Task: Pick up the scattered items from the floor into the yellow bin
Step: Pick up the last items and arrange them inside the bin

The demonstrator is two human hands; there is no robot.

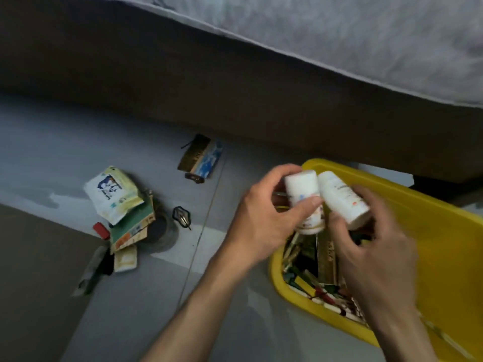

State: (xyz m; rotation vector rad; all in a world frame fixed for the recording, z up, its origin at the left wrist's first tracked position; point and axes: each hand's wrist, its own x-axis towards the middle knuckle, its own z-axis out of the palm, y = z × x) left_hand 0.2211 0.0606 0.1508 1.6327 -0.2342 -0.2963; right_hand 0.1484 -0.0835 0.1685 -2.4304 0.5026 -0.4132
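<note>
Holding bottles (303, 194) above yellow bin (444, 244).

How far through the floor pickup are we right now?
Partly done. The yellow plastic bin already holds many small items. In hand: left hand and right hand each hold a white plastic bottle over it. Left: the pile of paper packets and the blue-and-gold box on the floor.

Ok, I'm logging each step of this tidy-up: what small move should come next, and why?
Probably open both hands and drop the bottles: the left hand and right hand each hold a white bottle right over the yellow bin, while a pile of packets waits on the floor.
</note>
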